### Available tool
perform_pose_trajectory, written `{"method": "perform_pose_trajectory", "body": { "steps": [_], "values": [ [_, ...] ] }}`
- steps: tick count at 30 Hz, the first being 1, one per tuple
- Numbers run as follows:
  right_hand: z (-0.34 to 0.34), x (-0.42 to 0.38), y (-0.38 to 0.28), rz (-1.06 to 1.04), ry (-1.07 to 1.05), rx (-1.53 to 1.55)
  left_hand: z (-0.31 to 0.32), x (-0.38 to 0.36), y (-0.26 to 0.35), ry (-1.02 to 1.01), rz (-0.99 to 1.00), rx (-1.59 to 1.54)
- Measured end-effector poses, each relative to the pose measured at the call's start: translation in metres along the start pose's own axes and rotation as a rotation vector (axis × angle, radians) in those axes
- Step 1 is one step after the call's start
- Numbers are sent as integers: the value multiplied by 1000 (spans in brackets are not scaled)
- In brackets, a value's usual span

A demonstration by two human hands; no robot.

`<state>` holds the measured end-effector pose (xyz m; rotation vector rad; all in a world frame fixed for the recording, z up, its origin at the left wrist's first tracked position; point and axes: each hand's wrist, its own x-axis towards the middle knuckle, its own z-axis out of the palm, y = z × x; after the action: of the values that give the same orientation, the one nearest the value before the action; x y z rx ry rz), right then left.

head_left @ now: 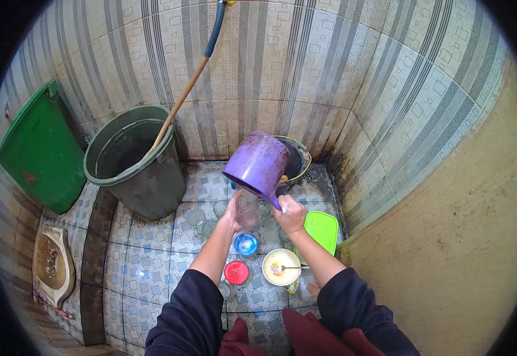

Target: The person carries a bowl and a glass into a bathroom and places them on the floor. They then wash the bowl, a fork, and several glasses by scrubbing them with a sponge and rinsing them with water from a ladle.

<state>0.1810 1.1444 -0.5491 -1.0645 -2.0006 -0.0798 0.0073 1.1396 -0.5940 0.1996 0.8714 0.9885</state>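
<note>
My right hand (291,213) grips the handle of a purple water dipper (257,161), tilted with its mouth toward the left and down. Just below that mouth, my left hand (230,216) is closed around a clear glass (249,218). Whether water is running between them cannot be made out. Several other clear glasses (195,217) stand on the floor around my left hand. Nearer to me are a blue round container or lid (246,244), a red lid (236,272) and a pale bowl (268,277) with a fork (291,267) and food scraps in it.
A large grey tub (152,193) with a hose (187,89) hanging into it stands at the left. Behind the dipper is a dark bucket (296,161). A bright green lid (322,231) lies by the right wall. Far left are a green panel (39,154) and a squat toilet (66,267).
</note>
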Motion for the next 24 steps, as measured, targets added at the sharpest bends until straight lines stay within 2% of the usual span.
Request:
{"method": "perform_pose_trajectory", "body": {
  "steps": [2, 6, 10, 11, 13, 15, 16, 17, 18, 19, 20, 21, 22, 24],
  "values": [
    [1, 5, -3, -18, -47, -18, -7, 10, 0, -15, -37, -150],
    [-1, 45, -29, 195, -77, -72, -24, 0, 13, 33, -99, -18],
    [27, 113, -93, -42, 5, 150, -50, -43, 46, -3, -95, -68],
    [35, 131, -117, -99, -79, 170, -52, -55, 56, 15, -36, -109],
    [65, 162, -163, -217, -178, 79, -63, -65, 70, 82, 59, -132],
    [121, 182, -197, -388, -140, -108, -83, -69, 76, 80, 78, -56],
    [142, 189, -217, -370, -128, -135, -92, -71, 80, 73, 94, 18],
    [159, 197, -237, -372, -208, -205, -88, -83, 83, 193, 148, 110],
    [173, 203, -253, -378, -287, -274, -99, -76, 82, 199, 157, 99],
    [182, 207, -267, -396, -288, -265, -116, -61, 76, 205, 289, 105],
    [190, 211, -282, -408, -460, -345, -130, -52, 72, 214, 427, 111],
    [198, 214, -296, -419, -629, -425, -135, -49, 69, 226, 446, 99],
    [207, 214, -306, -385, -754, -484, -137, -47, 67, 153, 446, 103],
    [223, 211, -312, -378, -775, -395, -139, -49, 70, 83, 450, 101]
  ]
}}
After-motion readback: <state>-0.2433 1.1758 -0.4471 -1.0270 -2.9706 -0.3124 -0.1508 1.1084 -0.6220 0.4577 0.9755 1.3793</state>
